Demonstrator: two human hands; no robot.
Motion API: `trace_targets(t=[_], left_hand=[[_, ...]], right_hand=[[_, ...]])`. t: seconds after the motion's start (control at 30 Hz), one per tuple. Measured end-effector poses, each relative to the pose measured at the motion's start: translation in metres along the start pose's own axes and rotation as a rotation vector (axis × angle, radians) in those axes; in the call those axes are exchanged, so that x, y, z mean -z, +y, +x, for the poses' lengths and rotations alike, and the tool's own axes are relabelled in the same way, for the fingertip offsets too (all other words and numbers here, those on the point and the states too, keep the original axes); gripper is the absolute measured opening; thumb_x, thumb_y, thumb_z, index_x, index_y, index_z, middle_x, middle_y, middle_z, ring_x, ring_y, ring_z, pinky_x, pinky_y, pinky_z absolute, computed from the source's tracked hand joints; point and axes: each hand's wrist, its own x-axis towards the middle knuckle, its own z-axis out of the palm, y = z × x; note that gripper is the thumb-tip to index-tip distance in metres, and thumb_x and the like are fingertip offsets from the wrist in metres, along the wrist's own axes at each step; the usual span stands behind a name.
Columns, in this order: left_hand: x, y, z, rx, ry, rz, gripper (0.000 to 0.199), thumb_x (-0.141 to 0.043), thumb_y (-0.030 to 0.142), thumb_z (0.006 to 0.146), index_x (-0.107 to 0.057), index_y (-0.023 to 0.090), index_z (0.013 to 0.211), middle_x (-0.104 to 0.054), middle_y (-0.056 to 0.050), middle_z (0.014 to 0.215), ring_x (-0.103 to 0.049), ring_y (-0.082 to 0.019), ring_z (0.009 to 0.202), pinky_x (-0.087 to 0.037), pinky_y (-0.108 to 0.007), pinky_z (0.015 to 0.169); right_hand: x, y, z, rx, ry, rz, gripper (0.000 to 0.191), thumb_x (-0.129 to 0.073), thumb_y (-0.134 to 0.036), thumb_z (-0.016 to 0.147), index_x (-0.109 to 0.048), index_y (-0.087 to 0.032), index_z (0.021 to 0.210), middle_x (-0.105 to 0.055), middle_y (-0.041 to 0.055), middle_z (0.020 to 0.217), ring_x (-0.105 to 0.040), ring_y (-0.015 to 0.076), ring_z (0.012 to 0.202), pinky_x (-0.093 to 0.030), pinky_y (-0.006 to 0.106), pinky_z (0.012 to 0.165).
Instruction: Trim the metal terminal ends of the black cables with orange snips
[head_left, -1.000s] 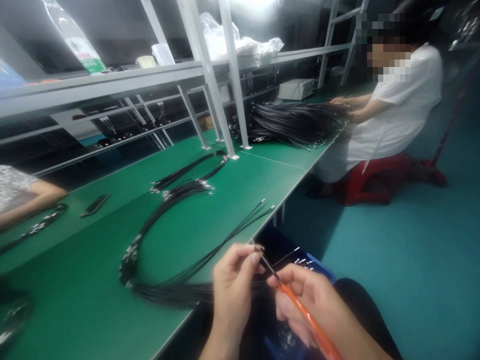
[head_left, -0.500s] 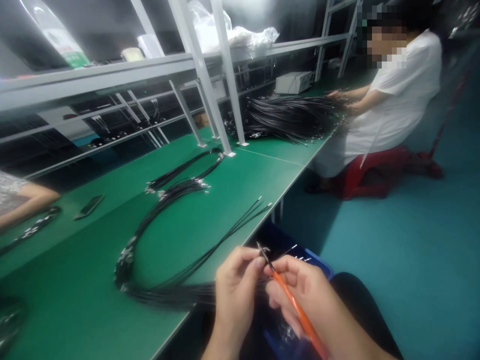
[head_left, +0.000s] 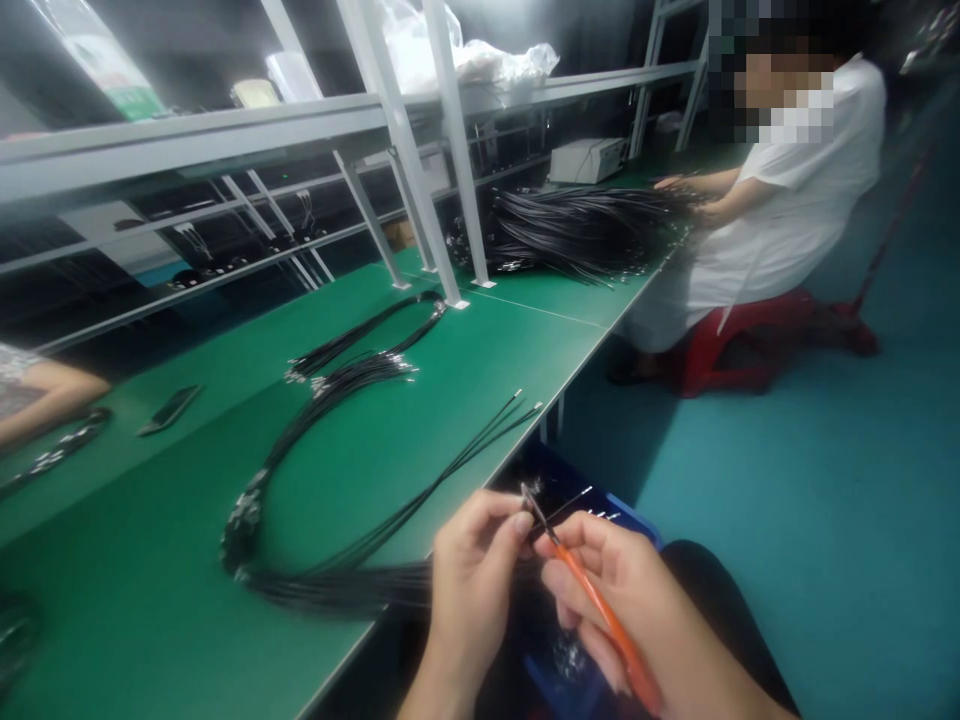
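My left hand [head_left: 476, 580] pinches the end of a black cable between thumb and forefinger, though the fingers cover most of it. In my right hand [head_left: 622, 580] are slim pliers with orange handles [head_left: 600, 605], their pointed metal tip touching the work at the left fingertips. A bundle of black cables [head_left: 337, 588] runs from the green table over its edge, behind my left wrist. A few loose cables [head_left: 450, 470] with pale ends branch off toward the table edge.
A blue bin [head_left: 634, 522] with cable ends and small clear pieces sits below my hands. More cable bundles [head_left: 360, 370] lie farther up the green table [head_left: 480, 350], near metal shelf posts [head_left: 427, 190]. A co-worker in white [head_left: 810, 200] sits at right on a red stool [head_left: 739, 340]; another person's arm [head_left: 56, 390] shows at left.
The view has shifted slightly. The pliers' tip has moved a little against the left fingertips, and my right hand has drawn slightly to the right. Both grips stay the same.
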Motion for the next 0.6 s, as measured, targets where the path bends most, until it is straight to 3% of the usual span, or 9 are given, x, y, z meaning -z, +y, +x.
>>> trace_targets(t=[0.13,0.33,0.6], left_hand=[[-0.002,-0.003,0.000,-0.015,0.054,0.010,0.005,-0.064,0.022,0.080,-0.067,0.018,0.080,-0.063,0.000,0.074,-0.057,-0.012,0.063,-0.047,-0.022,0.059],[-0.003,-0.004,0.000,-0.091,0.058,0.093,0.005,-0.062,0.020,0.082,-0.065,0.019,0.079,-0.062,0.000,0.073,-0.058,-0.013,0.066,-0.047,-0.023,0.062],[-0.004,-0.009,-0.001,-0.111,0.042,0.124,0.007,-0.060,0.018,0.082,-0.064,0.019,0.076,-0.061,0.000,0.073,-0.060,-0.014,0.066,-0.047,-0.025,0.062]], right_hand=[[0.007,-0.001,-0.008,0.035,0.002,-0.011,0.025,-0.072,-0.033,0.070,-0.058,-0.016,0.081,-0.054,-0.0062,0.053,-0.032,-0.0001,0.028,-0.023,0.013,0.030],[0.004,-0.001,-0.005,0.034,0.004,-0.052,0.015,-0.072,-0.016,0.065,-0.060,-0.015,0.074,-0.055,-0.0044,0.052,-0.049,0.0063,0.046,-0.037,0.015,0.043],[0.002,-0.002,0.004,-0.063,0.022,-0.171,0.019,-0.070,-0.025,0.069,-0.056,-0.017,0.079,-0.057,-0.0062,0.054,-0.036,0.0022,0.026,-0.022,0.018,0.029]])
